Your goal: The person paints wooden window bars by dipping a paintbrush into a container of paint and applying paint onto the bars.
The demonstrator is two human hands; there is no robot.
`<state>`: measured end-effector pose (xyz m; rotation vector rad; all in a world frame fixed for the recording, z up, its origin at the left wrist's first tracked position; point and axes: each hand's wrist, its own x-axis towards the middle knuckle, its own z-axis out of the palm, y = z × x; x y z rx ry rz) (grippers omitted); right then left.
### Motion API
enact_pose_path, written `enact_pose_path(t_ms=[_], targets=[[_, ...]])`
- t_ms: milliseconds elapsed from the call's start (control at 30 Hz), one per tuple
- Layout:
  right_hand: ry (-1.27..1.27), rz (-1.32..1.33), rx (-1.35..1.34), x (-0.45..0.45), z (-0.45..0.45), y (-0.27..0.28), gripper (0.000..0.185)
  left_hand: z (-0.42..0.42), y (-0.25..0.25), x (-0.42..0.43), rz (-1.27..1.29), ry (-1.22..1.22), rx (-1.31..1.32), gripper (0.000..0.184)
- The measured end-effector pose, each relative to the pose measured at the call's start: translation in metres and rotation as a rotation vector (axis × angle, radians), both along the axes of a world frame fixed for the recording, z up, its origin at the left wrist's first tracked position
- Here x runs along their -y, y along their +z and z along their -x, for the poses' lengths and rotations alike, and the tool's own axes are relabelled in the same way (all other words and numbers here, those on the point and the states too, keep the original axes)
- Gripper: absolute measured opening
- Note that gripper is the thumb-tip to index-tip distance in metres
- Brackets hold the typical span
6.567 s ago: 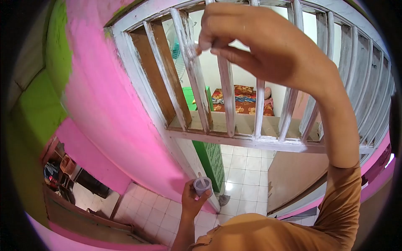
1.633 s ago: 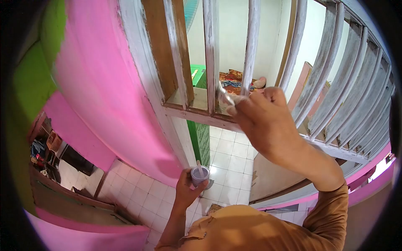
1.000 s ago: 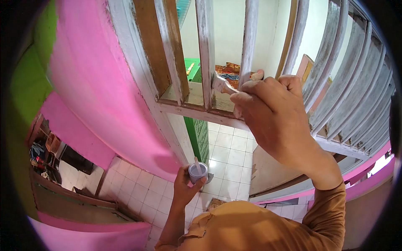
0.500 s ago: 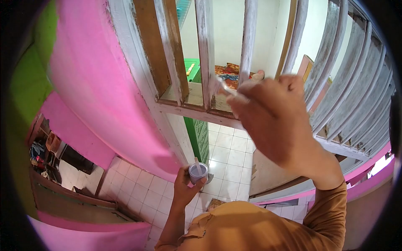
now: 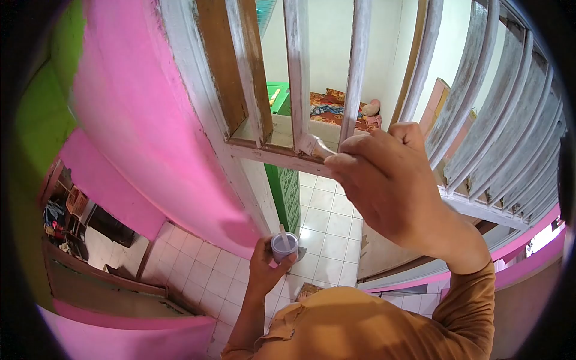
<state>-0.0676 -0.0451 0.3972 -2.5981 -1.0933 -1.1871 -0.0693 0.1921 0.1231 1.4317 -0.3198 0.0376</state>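
Pinched in my right hand (image 5: 390,180) is a paintbrush (image 5: 313,146), its pale bristles at the foot of a wooden slat (image 5: 299,78), where it meets the bottom rail. My left hand (image 5: 266,270) is wrapped round a small paint can (image 5: 284,246) held low in front of my body. A flat stick (image 5: 282,231) stands up out of the can. Whitish, streaky paint covers the slats, and brown wood shows on some inner sides. The rail (image 5: 282,161) runs under them, partly behind my right hand.
A pink wall (image 5: 144,120) rises at the left. Through the slats I see a bed with a patterned cover (image 5: 336,108) and a green cabinet (image 5: 279,99). White floor tiles (image 5: 324,228) lie below. More slats (image 5: 510,120) curve away on the right.
My right hand has moved down with the paintbrush, bringing the bristles from partway up the slat to its foot. My left hand and the paint can stay almost in place.
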Motion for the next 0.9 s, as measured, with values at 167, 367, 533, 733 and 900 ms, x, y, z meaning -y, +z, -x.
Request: enact_pose_path(t_ms=[167,367,533,733,900], targets=[[-0.107,-0.048,0.12,0.001,-0.009,-0.005,0.028,0.002,-0.002,0.0,0.0,0.005,0.0,0.051],[-0.092,-0.036,0.146,-0.006,-0.021,-0.017,0.024,0.004,0.0,0.0,0.009,0.001,-0.015,0.053],[-0.064,-0.052,0.012,-0.001,-0.009,-0.006,0.023,0.006,0.0,-0.001,0.012,0.028,-0.042,0.054],[-0.062,-0.093,0.141,-0.004,-0.025,-0.021,0.017,0.006,0.0,0.0,0.014,0.022,-0.042,0.055],[-0.08,-0.073,0.114,0.0,-0.014,-0.012,0.023,0.005,-0.002,-0.001,0.019,0.029,-0.064,0.055]])
